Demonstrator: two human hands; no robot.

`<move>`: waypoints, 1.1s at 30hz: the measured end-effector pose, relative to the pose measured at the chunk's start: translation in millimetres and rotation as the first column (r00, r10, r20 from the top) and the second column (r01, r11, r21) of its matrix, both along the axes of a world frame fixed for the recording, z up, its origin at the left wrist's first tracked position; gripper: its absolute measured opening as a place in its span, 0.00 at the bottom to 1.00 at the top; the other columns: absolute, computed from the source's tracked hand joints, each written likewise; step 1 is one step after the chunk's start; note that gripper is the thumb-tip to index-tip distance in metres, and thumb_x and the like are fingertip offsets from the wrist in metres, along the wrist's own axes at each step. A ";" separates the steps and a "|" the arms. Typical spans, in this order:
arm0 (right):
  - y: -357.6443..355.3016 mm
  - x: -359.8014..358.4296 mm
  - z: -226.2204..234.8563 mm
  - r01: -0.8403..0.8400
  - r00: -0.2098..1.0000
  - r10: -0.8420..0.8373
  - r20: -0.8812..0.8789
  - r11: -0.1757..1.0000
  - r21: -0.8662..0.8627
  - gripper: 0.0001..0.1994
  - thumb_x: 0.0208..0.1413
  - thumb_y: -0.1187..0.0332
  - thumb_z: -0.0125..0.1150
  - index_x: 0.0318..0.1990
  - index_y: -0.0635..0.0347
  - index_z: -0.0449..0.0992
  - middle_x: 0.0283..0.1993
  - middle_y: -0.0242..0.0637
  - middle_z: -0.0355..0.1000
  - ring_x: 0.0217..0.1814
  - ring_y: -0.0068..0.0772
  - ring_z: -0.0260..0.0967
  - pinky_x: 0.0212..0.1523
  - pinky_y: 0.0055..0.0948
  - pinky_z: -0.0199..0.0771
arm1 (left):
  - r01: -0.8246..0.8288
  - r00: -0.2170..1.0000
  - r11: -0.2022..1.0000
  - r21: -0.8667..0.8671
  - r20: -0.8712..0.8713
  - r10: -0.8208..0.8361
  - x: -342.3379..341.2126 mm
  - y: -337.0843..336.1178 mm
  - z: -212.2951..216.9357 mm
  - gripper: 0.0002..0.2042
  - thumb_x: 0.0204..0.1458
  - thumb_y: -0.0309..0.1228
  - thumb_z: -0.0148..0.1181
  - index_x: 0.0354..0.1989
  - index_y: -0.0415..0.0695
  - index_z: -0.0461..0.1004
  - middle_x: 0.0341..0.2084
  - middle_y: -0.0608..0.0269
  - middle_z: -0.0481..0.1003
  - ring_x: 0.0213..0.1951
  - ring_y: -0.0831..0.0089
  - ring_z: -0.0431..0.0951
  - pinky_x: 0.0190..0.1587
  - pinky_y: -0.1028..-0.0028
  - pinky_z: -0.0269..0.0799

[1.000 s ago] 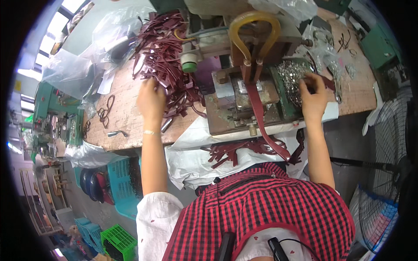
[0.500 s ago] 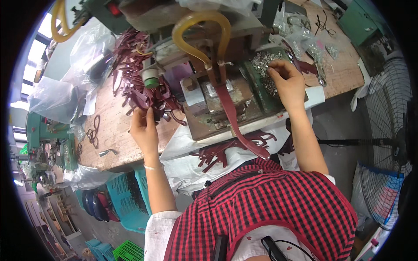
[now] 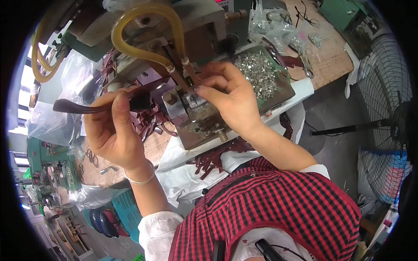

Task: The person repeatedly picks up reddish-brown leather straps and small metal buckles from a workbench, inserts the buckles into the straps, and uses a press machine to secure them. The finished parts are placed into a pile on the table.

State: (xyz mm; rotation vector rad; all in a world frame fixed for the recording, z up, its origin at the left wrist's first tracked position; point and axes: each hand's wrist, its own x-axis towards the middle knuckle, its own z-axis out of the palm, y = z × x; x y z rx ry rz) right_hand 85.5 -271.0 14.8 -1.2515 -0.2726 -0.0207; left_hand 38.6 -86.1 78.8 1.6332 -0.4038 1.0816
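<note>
Maroon leather strap (image 3: 82,106), glossy and curved, pinched in left hand (image 3: 114,130); right hand (image 3: 228,98) fingers (image 3: 208,92) pinch its end at the metal press (image 3: 191,117).

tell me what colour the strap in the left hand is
Dark maroon, almost brown; the strap in the left hand shows best in the head view.

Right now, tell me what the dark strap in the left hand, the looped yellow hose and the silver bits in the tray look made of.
Dark maroon strap, held in the left hand: likely leather or imitation, smooth with a slight sheen, bending in a curve. Looped yellow hose: translucent flexible plastic or rubber, glossy. Small silver pieces in the green tray: probably metal, bright and glinting.
</note>
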 end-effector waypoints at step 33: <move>-102.7 79.8 -72.2 0.596 0.755 -0.065 0.652 0.481 -0.643 0.08 0.60 0.67 0.68 0.42 0.60 0.84 0.45 0.42 0.81 0.48 0.42 0.78 0.53 0.34 0.75 | -0.113 0.992 0.777 0.619 0.120 0.048 -36.9 -37.0 -67.7 0.09 0.47 0.27 0.71 0.36 0.44 0.81 0.41 0.59 0.83 0.23 0.76 0.77 0.22 0.75 0.68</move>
